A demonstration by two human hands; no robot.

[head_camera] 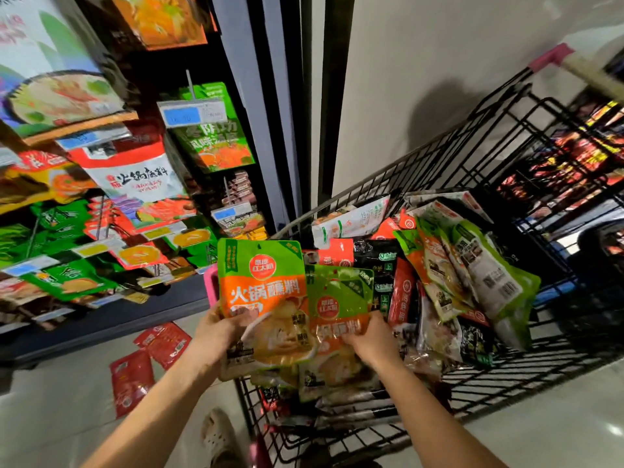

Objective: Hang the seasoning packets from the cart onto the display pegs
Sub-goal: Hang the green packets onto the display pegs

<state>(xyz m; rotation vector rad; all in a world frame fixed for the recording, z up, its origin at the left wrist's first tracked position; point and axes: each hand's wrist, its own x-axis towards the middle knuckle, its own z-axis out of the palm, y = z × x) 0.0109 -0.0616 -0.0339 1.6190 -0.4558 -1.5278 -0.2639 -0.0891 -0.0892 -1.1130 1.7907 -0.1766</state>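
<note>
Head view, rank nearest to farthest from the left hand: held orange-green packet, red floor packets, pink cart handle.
1. Orange-green packet: gripped in the left hand.
2. Red floor packets: just left, lower.
3. Pink cart handle: far upper right.

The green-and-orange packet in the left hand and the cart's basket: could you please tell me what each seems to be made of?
The green-and-orange packet looks like glossy printed plastic film: it shows sheen and bends where the left hand grips it. The cart's basket looks like black-coated metal wire, judging by its thin rigid grid; paint or plastic coat, I cannot tell.
</note>
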